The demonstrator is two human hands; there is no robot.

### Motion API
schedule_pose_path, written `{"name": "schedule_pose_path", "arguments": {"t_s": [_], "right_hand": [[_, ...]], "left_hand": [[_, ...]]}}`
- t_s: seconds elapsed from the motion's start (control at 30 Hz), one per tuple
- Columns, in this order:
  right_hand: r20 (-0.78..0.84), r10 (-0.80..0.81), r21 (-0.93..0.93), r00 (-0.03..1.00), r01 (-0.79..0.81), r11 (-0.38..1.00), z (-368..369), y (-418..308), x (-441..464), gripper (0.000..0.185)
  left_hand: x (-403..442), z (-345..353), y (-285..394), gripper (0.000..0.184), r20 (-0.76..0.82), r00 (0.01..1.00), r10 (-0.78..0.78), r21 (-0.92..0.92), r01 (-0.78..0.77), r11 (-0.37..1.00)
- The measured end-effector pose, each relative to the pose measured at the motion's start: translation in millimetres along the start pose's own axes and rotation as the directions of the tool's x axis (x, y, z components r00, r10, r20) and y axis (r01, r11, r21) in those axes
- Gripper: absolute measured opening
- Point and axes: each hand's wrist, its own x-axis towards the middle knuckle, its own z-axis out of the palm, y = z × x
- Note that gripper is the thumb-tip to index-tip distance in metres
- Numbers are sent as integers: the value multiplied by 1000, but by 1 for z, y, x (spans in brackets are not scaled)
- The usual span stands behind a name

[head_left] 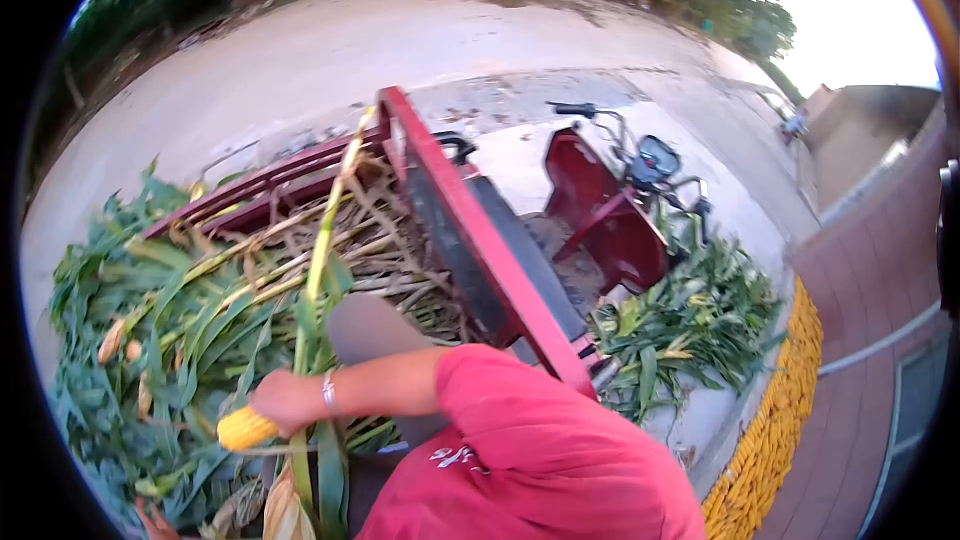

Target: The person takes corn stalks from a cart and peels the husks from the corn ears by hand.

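Observation:
My right hand, with a silver bracelet at the wrist, is closed around a yellow corn cob stripped of its husk. The cob points out to the left above a heap of green corn stalks. Only some fingers of my left hand show at the lower left edge, apart from each other, close to the leaves; the rest is cut off. Between the hands, at the bottom, is a pale dry corn husk. A tall yellow-green stalk stands just beyond my right wrist.
A red cargo tricycle with a metal frame, seat and handlebars stands beside me, its bed holding stalks. More green stalks lie by its front. Yellow cobs are piled along a tiled wall. A concrete road runs behind.

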Motion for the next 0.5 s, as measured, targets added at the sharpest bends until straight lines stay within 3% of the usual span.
{"name": "schedule_pose_path", "arguments": {"t_s": [0.03, 0.1, 0.13, 0.17, 0.23, 0.27, 0.3, 0.37, 0.43, 0.5], "right_hand": [[72, 55, 55, 996, -59, 997, -10, -4, -4, 38], [176, -12, 367, 984, -54, 929, 1, 2, 3, 46], [191, -63, 560, 979, -56, 827, 1, -3, 3, 46], [221, -119, 728, 968, -83, 680, 2, -10, 1, 47], [294, -242, 891, 925, -174, 419, 12, -18, 1, 48], [414, -262, 875, 872, -301, 379, 7, -26, -2, 51], [522, -281, 835, 805, -417, 358, 1, -32, -2, 54], [602, -267, 795, 753, -532, 291, 0, -40, -4, 58], [628, -297, 777, 719, -563, 280, 0, -44, -5, 59], [650, -363, 756, 668, -617, 219, -1, -50, -4, 60]], "left_hand": [[-10, -12, 25, 46, -45, 982, -183, -362, 154, 919], [-24, -56, 127, 66, 89, 984, -156, -729, 171, 663], [-32, -64, 165, 80, 197, 975, -106, -796, 222, 563], [-40, -65, 189, 85, 212, 977, -23, -748, 177, 640], [-42, -82, 229, 81, 253, 964, 80, -567, 80, 820], [-41, -85, 241, 73, 148, 971, 190, -525, -86, 847], [-46, -77, 234, 66, 142, 960, 243, -564, -124, 817], [-48, -86, 230, 61, 148, 943, 299, -552, -172, 816], [-55, -90, 224, 58, 170, 932, 320, -634, -145, 760], [-59, -99, 221, 54, 160, 927, 338, -593, -183, 784]]}}
